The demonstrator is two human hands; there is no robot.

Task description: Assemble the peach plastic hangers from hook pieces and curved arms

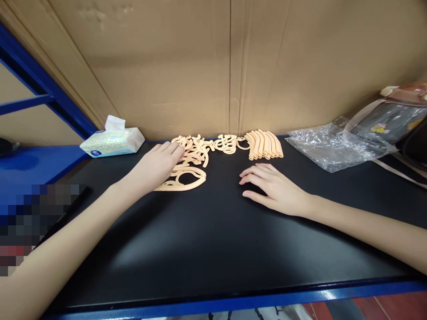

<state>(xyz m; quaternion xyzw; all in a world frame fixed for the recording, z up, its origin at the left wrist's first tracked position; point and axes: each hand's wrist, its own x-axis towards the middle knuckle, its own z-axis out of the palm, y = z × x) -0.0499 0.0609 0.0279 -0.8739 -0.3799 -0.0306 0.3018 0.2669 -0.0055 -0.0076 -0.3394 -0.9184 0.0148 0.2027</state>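
My left hand [162, 161] reaches over the left side of the loose cream-coloured curved plastic pieces [200, 146]. Its fingers are bent downward and held close together, and the fingertips and whatever is under them are hidden. Just below it on the black tabletop lies a cream plastic frame [195, 181] with an oval opening, its left part covered by the hand. My right hand [271, 189] is open above or on the tabletop, fingers apart and slightly curved, holding nothing. Beyond it stands a neat row of curved cream plastic tubes [265, 144].
A tissue box [113, 141] sits at the back left. Crumpled clear plastic bag [333, 146] lies at the back right, beside a strapped transparent bottle [383, 122]. Brown cardboard [187, 66] walls the back. A blue frame edge [250, 304] borders the black tabletop [213, 249].
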